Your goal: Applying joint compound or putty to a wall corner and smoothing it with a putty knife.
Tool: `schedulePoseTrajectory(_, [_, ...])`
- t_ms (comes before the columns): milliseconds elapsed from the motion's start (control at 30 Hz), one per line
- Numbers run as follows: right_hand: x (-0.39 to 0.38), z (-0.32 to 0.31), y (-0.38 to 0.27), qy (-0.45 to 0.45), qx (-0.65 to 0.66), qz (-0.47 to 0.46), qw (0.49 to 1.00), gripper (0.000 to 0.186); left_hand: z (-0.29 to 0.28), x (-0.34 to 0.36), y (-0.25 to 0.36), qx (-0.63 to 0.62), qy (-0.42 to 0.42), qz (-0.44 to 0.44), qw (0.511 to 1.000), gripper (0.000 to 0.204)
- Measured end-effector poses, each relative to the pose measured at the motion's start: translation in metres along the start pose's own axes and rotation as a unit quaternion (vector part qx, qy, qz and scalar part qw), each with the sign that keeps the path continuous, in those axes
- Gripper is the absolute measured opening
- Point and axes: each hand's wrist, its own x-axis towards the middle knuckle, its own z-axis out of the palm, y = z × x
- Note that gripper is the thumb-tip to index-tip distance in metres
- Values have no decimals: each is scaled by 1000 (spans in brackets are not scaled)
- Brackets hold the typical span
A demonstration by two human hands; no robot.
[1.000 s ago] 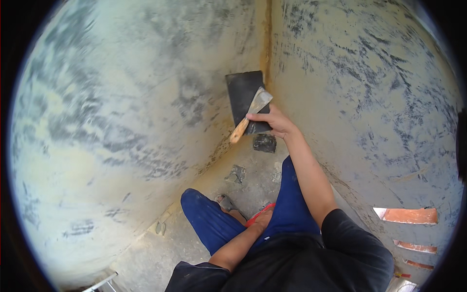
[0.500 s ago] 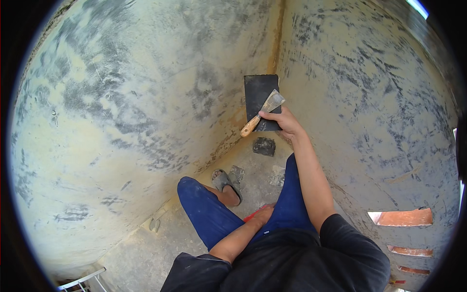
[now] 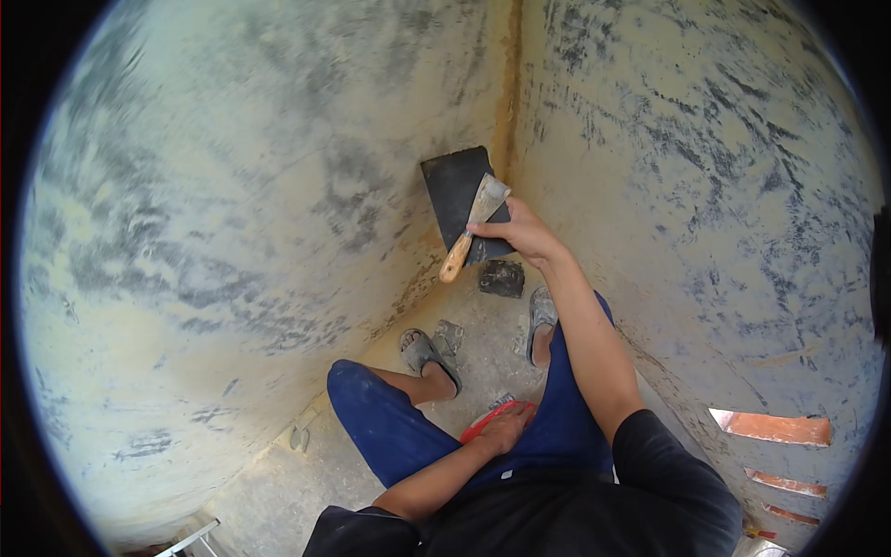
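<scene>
My right hand (image 3: pixel 531 234) is raised in front of the wall corner, closed around a putty knife and a flat black rectangular plate. The putty knife (image 3: pixel 455 258) has a worn wooden handle pointing down and left. Its pale, smeared metal blade points up. Behind the knife, the black plate (image 3: pixel 444 190) is tilted. My left hand (image 3: pixel 506 430) is low between my thighs, gripping a red object (image 3: pixel 475 429) by its rim. My leg and hand hide most of that object, so its kind is unclear.
Two patchy, plastered walls (image 3: pixel 213 232) (image 3: pixel 687 213) meet at a brownish corner seam (image 3: pixel 508 93). A dark block (image 3: pixel 501 278) lies on the concrete floor (image 3: pixel 278 487) ahead of my sandalled feet. Slots with orange edges (image 3: pixel 778 428) open in the right wall. A white metal frame (image 3: pixel 190 538) stands lower left.
My right hand has shifted left with the putty knife and plate, and the plate has tilted. More of the red object shows by my left hand. My right foot has come into view.
</scene>
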Motion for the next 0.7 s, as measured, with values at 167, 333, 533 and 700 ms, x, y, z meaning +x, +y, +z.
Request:
schedulePoseTrajectory(167, [-9,-11,16,42,-59,-6,997,85,-52,22,-21,15,-106,-82,991,82])
schedulePoseTrajectory(333, [-31,-20,-3,92,-133,-38,986,96,-230,35,-47,-203,231,-63,949,35])
schedulePoseTrajectory(533, [-41,-43,4,83,-189,-49,977,93,-349,63,86,-601,261,-43,754,37])
schedulePoseTrajectory(700, [-36,-39,18,141,-187,-24,972,72,-336,91,65,-541,306,123,773,28])
